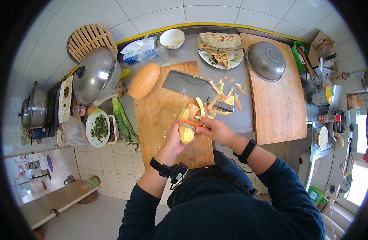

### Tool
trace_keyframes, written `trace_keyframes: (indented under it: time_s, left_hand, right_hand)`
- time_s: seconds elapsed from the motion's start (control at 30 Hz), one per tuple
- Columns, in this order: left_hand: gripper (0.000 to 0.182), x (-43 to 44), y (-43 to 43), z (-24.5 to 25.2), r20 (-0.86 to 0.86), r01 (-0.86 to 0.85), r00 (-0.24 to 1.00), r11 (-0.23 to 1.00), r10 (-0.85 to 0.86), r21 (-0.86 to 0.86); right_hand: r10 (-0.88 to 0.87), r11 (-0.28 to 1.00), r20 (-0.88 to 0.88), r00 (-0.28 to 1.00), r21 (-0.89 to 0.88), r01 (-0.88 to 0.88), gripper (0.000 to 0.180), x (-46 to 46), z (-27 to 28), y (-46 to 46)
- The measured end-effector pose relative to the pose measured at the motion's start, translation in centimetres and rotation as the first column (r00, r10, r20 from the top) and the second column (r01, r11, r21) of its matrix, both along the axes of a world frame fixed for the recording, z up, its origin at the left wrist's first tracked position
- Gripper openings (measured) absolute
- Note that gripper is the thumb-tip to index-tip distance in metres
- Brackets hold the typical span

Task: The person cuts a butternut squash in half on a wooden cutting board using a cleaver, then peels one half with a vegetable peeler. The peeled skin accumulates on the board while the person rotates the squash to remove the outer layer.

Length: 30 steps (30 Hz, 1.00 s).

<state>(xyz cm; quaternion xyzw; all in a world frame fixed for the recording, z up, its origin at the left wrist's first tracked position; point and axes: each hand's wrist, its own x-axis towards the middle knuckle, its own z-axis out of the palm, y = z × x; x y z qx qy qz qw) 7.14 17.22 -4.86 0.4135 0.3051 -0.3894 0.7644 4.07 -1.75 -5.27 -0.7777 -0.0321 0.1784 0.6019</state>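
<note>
Over the near part of a wooden cutting board (pixel 154 120), my left hand (pixel 173 138) holds a yellow, mostly peeled potato (pixel 187 134). My right hand (pixel 214 129) grips an orange-framed peeler (pixel 188 122), its blade against the potato's upper side. A strip of peel stands up just beyond the peeler. Past my hands lies a cleaver (pixel 188 85) with a dark handle, partly covered by yellow and orange peelings (pixel 218 100). A peeled orange squash piece (pixel 144 81) rests on the board's far left corner.
Leeks (pixel 124 120) and a plate of chopped greens (pixel 97 128) lie left, near a lidded wok (pixel 95 75). Behind are a white bowl (pixel 172 39) and a plate of flatbreads (pixel 220 49). At right, an upturned metal bowl (pixel 266 61) sits on a second board (pixel 277 111).
</note>
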Motion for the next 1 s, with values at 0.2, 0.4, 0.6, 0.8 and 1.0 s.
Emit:
trace_keyframes:
  time_s: [0.2,0.4,0.6,0.8,1.0]
  left_hand:
    - [0.043,0.0,0.1,0.0,0.017,0.018,1.0,1.0,-0.018,-0.015]
    - [0.047,0.1,0.2,-0.1,-0.002,0.02,1.0,0.999,-0.02,0.028]
    - [0.053,0.3,-0.2,0.1,-0.043,-0.035,0.998,0.999,0.035,-0.01]
    - [0.053,0.8,-0.3,0.6,-0.065,-0.067,0.996,0.996,0.063,-0.06]
    - [0.051,1.5,0.0,0.7,-0.163,-0.123,0.982,0.979,0.096,-0.163]
  right_hand:
    - [0.001,0.986,0.022,1.0,-0.169,0.003,0.024,0.3,0.2,0.2]
    - [-0.123,0.939,0.133,0.983,-0.306,0.159,0.025,0.7,-0.6,0.7]
    - [-0.22,0.828,0.254,0.942,-0.462,0.318,0.028,1.5,-2.3,1.4]
    - [-0.173,0.723,0.2,0.965,-0.639,0.262,0.03,3.5,-1.8,0.7]
    - [-0.303,0.843,0.018,0.953,-0.461,0.277,0.034,4.0,-1.9,0.3]
